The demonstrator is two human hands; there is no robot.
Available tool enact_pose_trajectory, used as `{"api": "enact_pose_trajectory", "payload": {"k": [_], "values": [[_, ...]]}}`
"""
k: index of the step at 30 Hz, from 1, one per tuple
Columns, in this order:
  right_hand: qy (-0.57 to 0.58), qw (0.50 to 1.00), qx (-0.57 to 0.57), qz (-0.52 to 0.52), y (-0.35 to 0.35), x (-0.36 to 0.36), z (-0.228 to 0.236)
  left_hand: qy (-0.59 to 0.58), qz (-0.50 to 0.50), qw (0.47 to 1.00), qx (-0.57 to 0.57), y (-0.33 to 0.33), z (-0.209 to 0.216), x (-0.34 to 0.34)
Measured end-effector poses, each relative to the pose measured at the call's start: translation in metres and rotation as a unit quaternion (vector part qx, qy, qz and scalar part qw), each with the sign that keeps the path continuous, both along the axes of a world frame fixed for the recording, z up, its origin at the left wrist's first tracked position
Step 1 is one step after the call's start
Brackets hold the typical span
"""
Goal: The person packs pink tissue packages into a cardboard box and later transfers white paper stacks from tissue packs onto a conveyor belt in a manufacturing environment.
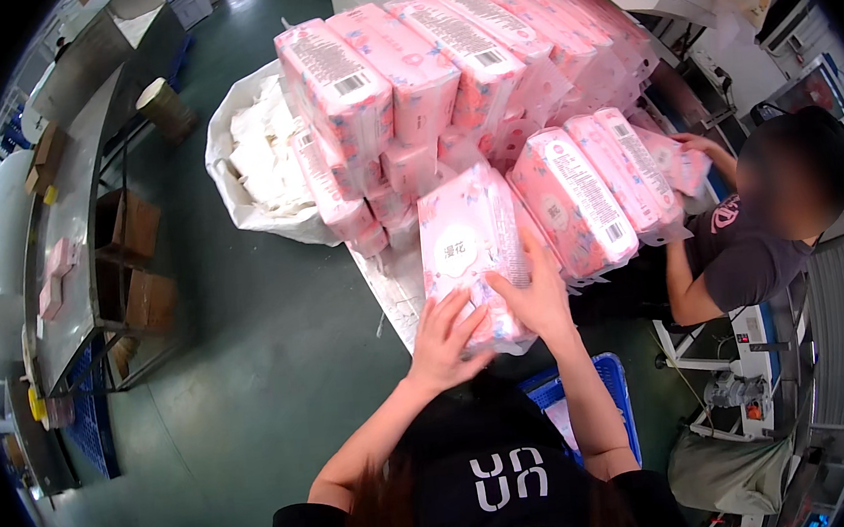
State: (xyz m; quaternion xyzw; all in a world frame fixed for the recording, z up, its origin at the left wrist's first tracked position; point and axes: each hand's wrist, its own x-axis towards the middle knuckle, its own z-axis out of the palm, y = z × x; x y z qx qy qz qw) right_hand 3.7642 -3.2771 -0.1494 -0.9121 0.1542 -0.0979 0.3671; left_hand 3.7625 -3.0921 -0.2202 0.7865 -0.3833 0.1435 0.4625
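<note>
Both my hands hold a pink plastic-wrapped tissue pack (453,216) in front of me, at the near edge of a big pile. My left hand (441,342) grips its near left corner, fingers bent over the top. Along the right side lies my right hand (537,292), its thumb on top and the other fingers partly hidden behind the pack. Just right of it stand several similar pink packs (577,195) in a row. Beyond rises a stack of pink packs (405,64), several layers high, on a white surface (394,291).
A co-worker (738,261) on the right reaches to the packs. A white sack (223,165) of white scraps stands left of the stack. By my right forearm is a blue crate (614,387). At far left runs a metal table (68,294) with cardboard boxes (150,312) underneath.
</note>
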Motion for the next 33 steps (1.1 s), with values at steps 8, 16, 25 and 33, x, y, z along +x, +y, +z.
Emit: {"api": "enact_pose_trajectory", "payload": {"k": [8, 16, 25, 33], "values": [[0.259, 0.943, 0.147, 0.147, -0.005, 0.041, -0.058, -0.110, 0.105, 0.987, -0.049, 0.029, 0.004, -0.007], [0.133, 0.924, 0.307, 0.185, -0.033, 0.036, -0.140, 0.057, 0.210, 0.972, 0.083, 0.005, -0.034, 0.021], [0.016, 0.961, 0.162, 0.226, 0.004, -0.015, -0.102, 0.457, 0.144, 0.831, -0.283, -0.015, -0.043, -0.001], [-0.136, 0.930, 0.002, 0.342, 0.024, -0.034, -0.075, 0.562, 0.126, 0.711, -0.403, 0.005, -0.022, 0.021]]}}
